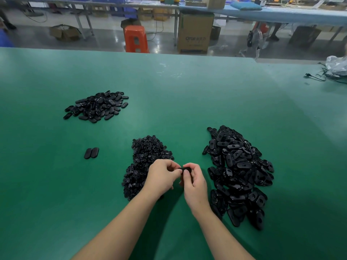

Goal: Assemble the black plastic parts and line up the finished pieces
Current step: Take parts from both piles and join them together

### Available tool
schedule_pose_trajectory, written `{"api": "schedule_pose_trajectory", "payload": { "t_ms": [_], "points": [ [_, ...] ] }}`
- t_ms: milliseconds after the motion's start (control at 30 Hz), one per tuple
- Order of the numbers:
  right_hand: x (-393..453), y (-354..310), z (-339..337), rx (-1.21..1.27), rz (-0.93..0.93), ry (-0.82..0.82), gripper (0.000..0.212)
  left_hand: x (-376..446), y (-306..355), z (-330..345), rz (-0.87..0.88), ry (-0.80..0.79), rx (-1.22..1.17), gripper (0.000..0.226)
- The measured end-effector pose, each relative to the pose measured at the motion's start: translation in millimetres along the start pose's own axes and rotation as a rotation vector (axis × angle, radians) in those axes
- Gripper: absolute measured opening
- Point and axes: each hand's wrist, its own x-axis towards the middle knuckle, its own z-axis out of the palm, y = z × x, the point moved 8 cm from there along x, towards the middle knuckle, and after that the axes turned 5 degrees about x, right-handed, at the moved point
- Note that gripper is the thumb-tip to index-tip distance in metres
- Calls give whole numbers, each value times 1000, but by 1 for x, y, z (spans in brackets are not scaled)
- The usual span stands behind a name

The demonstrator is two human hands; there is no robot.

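Observation:
Both hands meet over the green table, between two heaps. My right hand grips a black oval plastic piece with thumb and fingers curled round it. My left hand pinches at the piece's left end with curled fingers; anything small it holds is hidden. A heap of small black round parts lies left of the hands, partly covered by my left hand. A large heap of black oval shells with holes lies to the right. Two finished oval pieces lie side by side at the left.
Another pile of black oval pieces lies at the far left of the table. Black cables and a clear plastic bag sit at the far right edge. Beyond the table stand an orange stool and a cardboard box.

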Motion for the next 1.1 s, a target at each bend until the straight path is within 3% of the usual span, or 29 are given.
{"api": "schedule_pose_trajectory", "payload": {
  "t_ms": [667, 1100],
  "points": [
    [3, 6, 0, -48, 16, -6, 23, -8, 0, 6, -66, 28, 0, 9],
    [2, 3, -1, -51, -19, -10, 19, -9, 3, 1, -7, 2, 22, 12]
  ]
}}
